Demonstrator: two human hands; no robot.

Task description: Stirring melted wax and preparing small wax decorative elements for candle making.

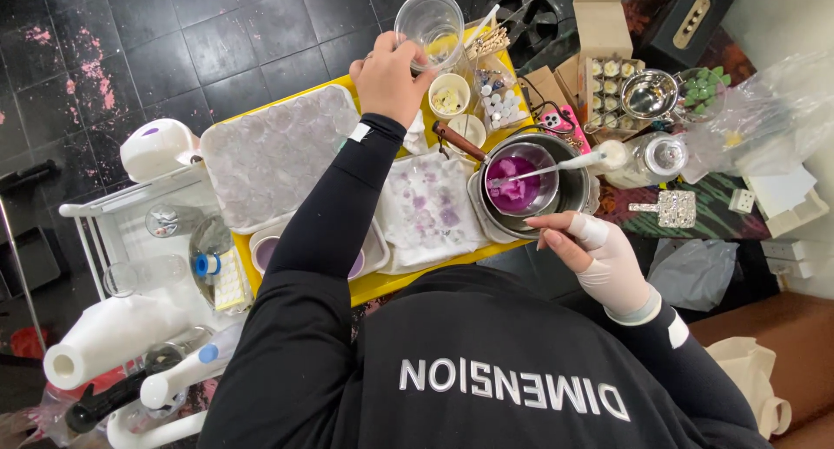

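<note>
From the head camera, looking straight down, we see our left hand point(388, 77) stretched out to the far edge of the yellow table point(395, 282), its fingers closed around the side of a clear plastic cup point(430, 25). The cup looks almost empty, with only a faint yellowish tint near its bottom. Our right hand point(598, 251), wrapped in a pale glove or bandage, hovers just beside the metal pot point(532, 187) with the fingers loosely spread; it grips nothing.

The pot holds a pool of melted purple wax point(514, 191), and a white stirrer point(546, 168) lies across it, one end dipped in the liquid. Nobody is touching the stirrer. Nearer to us, a white cloth point(430, 207) is spotted with purple stains, and to its left a large tray point(278, 154) is filled with pale purple pieces. A small white bowl point(449, 96) of yellowish bits sits just beside the cup.

We judge the melting is done, since the wax looks fully liquid. Pouring seems left: the cup in our grip has no purple in it.
</note>
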